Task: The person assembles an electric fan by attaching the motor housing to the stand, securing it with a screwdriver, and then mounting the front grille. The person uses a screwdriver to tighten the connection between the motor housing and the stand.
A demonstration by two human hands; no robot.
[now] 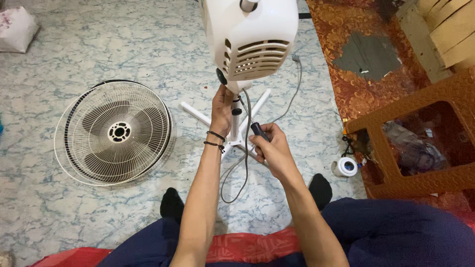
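A white fan motor housing (252,37) stands on a thin white pole (236,123) over a cross-shaped base (195,112). My left hand (221,108) grips the pole just under the housing. My right hand (269,148) is closed on a dark-handled screwdriver (258,131), its shaft pointing up toward the pole. A grey power cord (246,148) hangs down the pole and loops on the floor.
A white fan grille with blades (115,132) lies flat on the marbled floor at left. A brown plastic stool (420,143) lies on its side at right, a white tape roll (345,167) beside it. A white bag (17,29) sits top left.
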